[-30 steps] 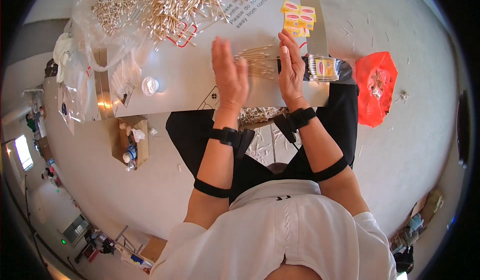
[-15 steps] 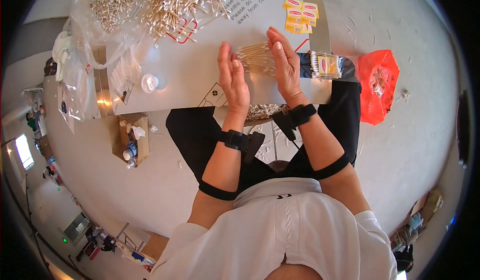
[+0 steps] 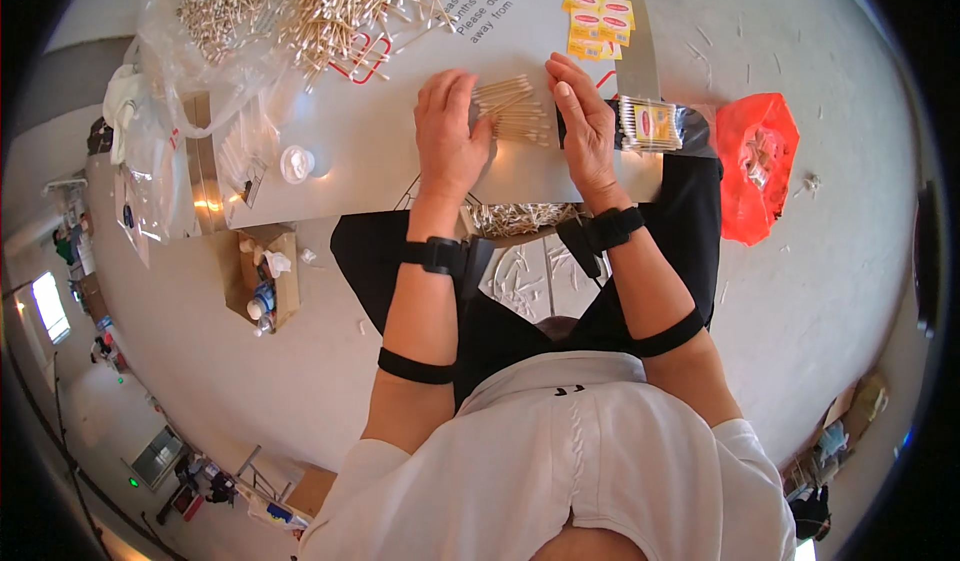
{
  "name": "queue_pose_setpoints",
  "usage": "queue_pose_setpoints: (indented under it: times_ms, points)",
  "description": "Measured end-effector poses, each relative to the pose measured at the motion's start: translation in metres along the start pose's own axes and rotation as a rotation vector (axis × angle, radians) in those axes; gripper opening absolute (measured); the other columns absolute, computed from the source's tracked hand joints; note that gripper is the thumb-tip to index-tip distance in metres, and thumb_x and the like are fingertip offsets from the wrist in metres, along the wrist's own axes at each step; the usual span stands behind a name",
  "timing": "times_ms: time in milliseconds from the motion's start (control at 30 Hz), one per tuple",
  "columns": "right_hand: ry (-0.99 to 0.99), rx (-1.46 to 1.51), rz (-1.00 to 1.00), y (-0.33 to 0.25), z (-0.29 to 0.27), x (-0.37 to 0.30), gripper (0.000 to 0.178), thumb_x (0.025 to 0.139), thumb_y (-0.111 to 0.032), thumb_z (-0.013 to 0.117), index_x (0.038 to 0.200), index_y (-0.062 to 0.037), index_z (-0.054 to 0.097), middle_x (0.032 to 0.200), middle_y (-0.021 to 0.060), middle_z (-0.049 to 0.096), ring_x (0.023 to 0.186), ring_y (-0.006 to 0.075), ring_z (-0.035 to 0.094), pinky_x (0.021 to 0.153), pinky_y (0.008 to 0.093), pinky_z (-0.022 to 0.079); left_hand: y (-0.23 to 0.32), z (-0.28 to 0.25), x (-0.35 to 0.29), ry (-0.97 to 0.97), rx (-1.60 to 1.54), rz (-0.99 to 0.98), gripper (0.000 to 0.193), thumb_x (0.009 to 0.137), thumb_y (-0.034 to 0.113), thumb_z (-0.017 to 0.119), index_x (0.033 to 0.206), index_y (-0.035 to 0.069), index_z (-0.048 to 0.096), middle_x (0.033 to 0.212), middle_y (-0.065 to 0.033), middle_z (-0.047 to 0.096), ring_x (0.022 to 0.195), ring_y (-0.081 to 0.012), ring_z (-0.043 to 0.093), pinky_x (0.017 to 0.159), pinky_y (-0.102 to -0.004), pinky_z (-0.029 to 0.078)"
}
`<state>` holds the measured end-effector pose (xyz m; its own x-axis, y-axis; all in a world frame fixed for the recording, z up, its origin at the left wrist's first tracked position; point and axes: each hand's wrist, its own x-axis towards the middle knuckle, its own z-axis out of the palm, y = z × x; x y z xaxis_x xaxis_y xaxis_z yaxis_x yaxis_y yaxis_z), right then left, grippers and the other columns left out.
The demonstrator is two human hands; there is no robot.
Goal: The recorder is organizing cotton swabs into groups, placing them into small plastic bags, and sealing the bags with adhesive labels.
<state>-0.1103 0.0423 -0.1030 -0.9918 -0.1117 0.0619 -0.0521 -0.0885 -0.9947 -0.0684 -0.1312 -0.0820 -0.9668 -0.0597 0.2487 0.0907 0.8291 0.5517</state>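
A loose bundle of cotton swabs [image 3: 515,111] lies on the grey tabletop between my two hands, with a few swabs aslant at the far side. My left hand [image 3: 448,139] is at the bundle's left end, fingers bent down and thumb apart, close to the swab tips. To the right of the bundle, my right hand [image 3: 588,133] stands on edge with fingers stretched out and a gap to the swabs. Beside it, a clear pack of swabs with a yellow card [image 3: 652,125] lies on a dark strip at the table's right edge.
A big heap of loose swabs [image 3: 345,11] and a clear plastic bag of swabs [image 3: 225,21] fill the far left. Yellow cards [image 3: 600,23] lie at the far right. A small white round container [image 3: 297,165] stands left. A red bag [image 3: 757,171] hangs beyond the right edge.
My left hand has moved left and bent its fingers, which were straight before. My right hand has shifted slightly right, away from the swabs. The bundle's ends now show more.
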Motion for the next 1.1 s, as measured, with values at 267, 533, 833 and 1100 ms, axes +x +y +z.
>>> queue_pose_setpoints:
  times_ms: [267,533,833,1100]
  points:
    - [0.129,0.140,0.058,-0.007,0.002,-0.011,0.037,0.105,-0.023,0.046,0.127,0.0052,0.057,0.139,0.0112,0.052,0.125,0.0177,0.050,0.108,0.0318,0.039,0.039,0.011,-0.005,-0.147,0.280,0.030,0.078,0.086,0.044,0.064,0.144,-0.001,0.037,0.152,-0.0196,0.035,0.144,-0.0339,0.026,0.116,-0.0554,0.018]
    - [0.117,0.125,0.035,-0.011,0.004,-0.010,0.034,0.104,-0.021,0.048,0.122,0.0041,0.060,0.134,0.0118,0.056,0.121,0.0177,0.053,0.106,0.0313,0.042,0.028,0.027,0.014,-0.140,0.384,-0.026,0.083,0.088,0.050,0.060,0.148,0.001,0.030,0.157,-0.0181,0.026,0.148,-0.0318,0.019,0.116,-0.0575,0.014]
    - [0.135,0.204,0.046,-0.007,0.002,-0.008,0.028,0.102,-0.017,0.052,0.116,0.0039,0.062,0.130,0.0110,0.058,0.118,0.0170,0.053,0.103,0.0291,0.040,0.043,0.030,-0.023,-0.214,0.334,-0.026,0.085,0.087,0.049,0.062,0.148,-0.001,0.031,0.156,-0.0187,0.026,0.147,-0.0324,0.021,0.117,-0.0554,0.013]
    - [0.071,0.144,0.011,-0.003,0.006,-0.001,0.034,0.102,-0.022,0.050,0.121,0.0040,0.060,0.135,0.0152,0.055,0.126,0.0220,0.050,0.108,0.0320,0.035,0.033,0.013,-0.030,-0.189,0.211,0.034,0.079,0.087,0.041,0.064,0.146,-0.001,0.033,0.152,-0.0193,0.032,0.143,-0.0355,0.026,0.116,-0.0546,0.016]
